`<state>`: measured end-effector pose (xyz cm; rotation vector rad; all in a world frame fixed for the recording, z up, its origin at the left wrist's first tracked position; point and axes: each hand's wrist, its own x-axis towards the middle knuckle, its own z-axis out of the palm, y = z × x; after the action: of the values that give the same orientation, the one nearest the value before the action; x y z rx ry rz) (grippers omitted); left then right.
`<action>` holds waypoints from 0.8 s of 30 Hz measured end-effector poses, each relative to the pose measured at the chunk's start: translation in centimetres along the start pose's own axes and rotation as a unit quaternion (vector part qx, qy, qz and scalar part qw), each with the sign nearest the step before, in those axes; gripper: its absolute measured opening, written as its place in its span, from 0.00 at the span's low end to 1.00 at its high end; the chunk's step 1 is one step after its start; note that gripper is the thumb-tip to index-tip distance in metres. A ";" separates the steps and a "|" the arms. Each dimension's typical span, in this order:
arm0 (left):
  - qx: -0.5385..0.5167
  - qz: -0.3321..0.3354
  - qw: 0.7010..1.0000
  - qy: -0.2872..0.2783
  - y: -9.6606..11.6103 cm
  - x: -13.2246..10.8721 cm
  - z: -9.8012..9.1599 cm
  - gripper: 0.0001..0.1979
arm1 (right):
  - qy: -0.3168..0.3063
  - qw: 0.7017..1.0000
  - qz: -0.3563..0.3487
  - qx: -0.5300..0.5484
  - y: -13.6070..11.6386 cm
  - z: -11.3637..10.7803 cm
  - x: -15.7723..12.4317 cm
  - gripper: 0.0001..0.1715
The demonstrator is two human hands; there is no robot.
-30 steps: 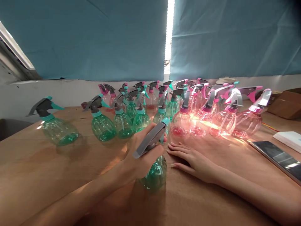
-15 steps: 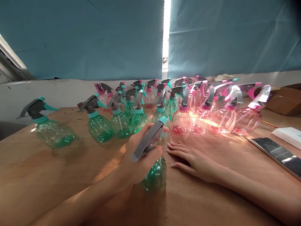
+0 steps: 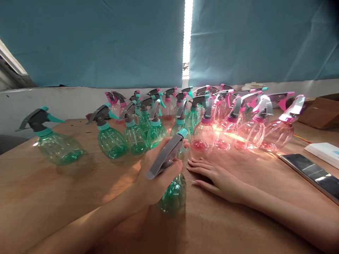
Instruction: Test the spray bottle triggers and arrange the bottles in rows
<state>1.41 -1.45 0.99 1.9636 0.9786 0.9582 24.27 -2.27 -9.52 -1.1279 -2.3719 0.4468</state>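
- The left hand has its fingers curled closed around the neck of a green spray bottle.
- The right hand rests at that bottle's 3 o'clock, fingers loosely extended, holding nothing.
- Other green bottles stand at 10 to 12 o'clock, the nearest pink bottles at 1 to 2.
- Little differs from 0.5 s ago (just a slight view shift); the grip seems steady.

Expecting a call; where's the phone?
In the head view, the phone lies at far right on the table, between the right forearm and a white object.
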 end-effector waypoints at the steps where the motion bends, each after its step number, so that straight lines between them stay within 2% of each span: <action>1: -0.001 0.002 1.000 -0.002 -0.1 0.0 0.0 0.17 | 0.000 1.000 0.000 -0.001 0.0 0.0 0.0 0.27; 9: -0.002 0.000 1.000 -0.011 -0.3 0.2 -0.1 0.19 | -0.017 1.000 0.009 -0.021 0.0 0.0 0.1 0.28; 24: -0.031 0.014 0.999 -0.027 -0.2 0.1 -0.1 0.16 | -0.004 1.000 -0.002 -0.023 0.2 0.2 0.1 0.27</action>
<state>1.30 -1.24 0.87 1.9460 0.8827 0.9344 24.26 -2.10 -9.81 -1.1424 -2.4020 0.3984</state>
